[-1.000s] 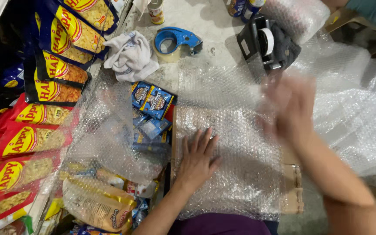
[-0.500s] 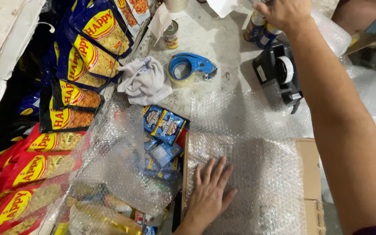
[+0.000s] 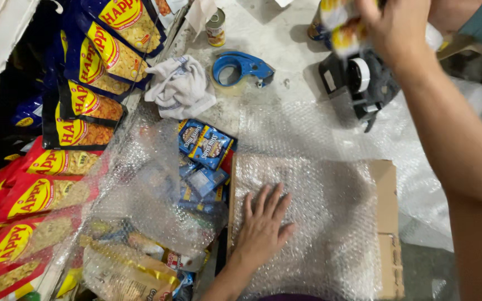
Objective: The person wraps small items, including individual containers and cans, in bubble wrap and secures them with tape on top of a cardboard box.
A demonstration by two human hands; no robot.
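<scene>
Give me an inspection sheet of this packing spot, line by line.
Surface: pale stained table.
Job's things: bubble wrap spread over a cardboard box; blurred yellow packets lifted at top.
Clutter: blue tape dispenser, black tape dispenser, white rag, small can, blue sachets.
Hands: left hand flat on the wrap; right hand gripping the packets.
Cables: nothing seen.
Surroundings: snack bags stacked at left.
</scene>
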